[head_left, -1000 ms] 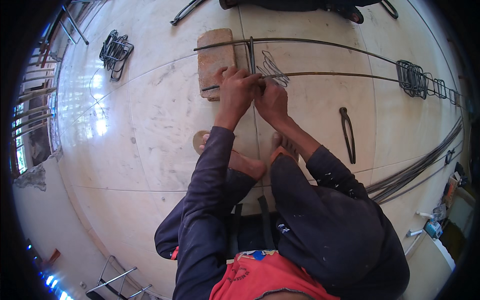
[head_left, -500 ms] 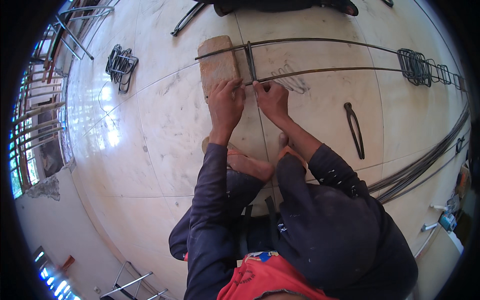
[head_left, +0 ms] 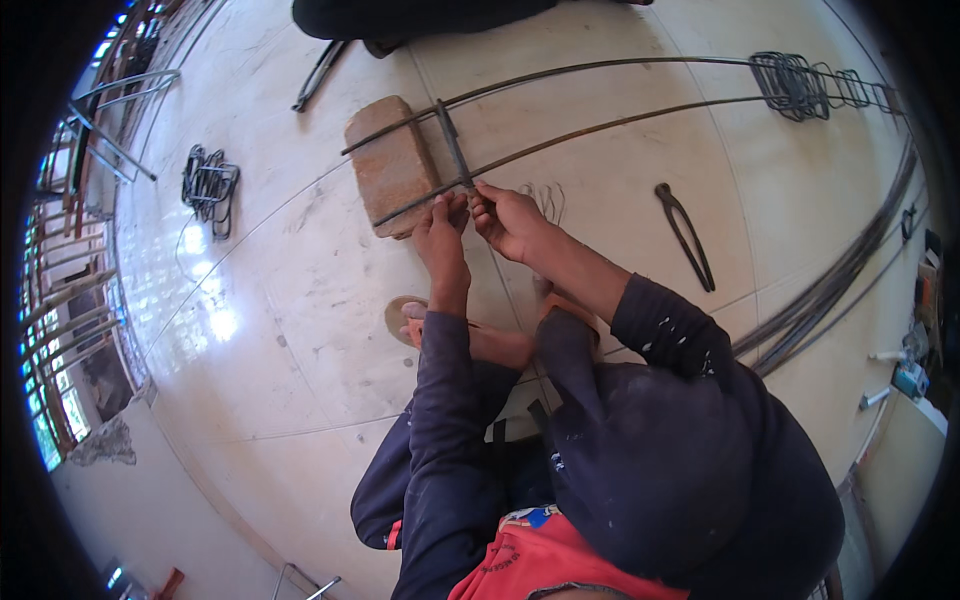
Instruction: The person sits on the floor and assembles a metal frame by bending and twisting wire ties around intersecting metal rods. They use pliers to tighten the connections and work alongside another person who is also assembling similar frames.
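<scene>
Two long steel reinforcing bars (head_left: 600, 121) run side by side, their left ends resting on a reddish-brown brick (head_left: 378, 178). A rectangular steel stirrup (head_left: 452, 143) crosses both bars just right of the brick. At the corner where it meets the nearer bar, my left hand (head_left: 443, 245) has its fingers pinched together under the bar. Close beside it, my right hand (head_left: 512, 222) is closed with curled fingers against the stirrup's near end. Whatever lies between the fingertips of either hand is too small or hidden to make out.
Pincers (head_left: 686, 235) lie on the tiled floor to the right, near thin bent wires (head_left: 545, 202). More stirrups (head_left: 790, 85) hang bunched on the bars' far right; another stirrup pile (head_left: 210, 190) lies left. A bundle of rods (head_left: 840, 285) curves along the right. Someone in dark clothing (head_left: 420, 18) is opposite.
The bars, brick and floor have shifted left in view and appear more tilted. My hands have drawn closer together at the stirrup's near corner, and my left hand has moved off the brick's edge.
</scene>
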Motion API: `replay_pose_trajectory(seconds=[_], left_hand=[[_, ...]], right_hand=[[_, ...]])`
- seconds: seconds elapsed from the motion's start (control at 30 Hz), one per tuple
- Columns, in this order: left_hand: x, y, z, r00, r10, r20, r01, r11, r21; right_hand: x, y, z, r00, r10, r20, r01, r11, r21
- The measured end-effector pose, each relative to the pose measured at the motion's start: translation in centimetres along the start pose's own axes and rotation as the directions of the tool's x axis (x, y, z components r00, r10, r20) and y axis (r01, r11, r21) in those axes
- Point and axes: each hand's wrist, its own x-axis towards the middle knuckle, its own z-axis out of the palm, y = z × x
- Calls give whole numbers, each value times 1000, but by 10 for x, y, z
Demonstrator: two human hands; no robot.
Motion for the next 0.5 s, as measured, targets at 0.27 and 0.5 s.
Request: replay_pose_trajectory(seconds=[0.27, 0.5], left_hand=[[-4, -31, 20, 936, -138, 324, 275, 862, -425], [6, -49, 11, 911, -62, 407, 257, 858, -445]], right_hand=[[-91, -56, -55, 963, -267, 39, 210, 650, -731], [-160, -113, -211, 503, -844, 185, -494, -457, -740]])
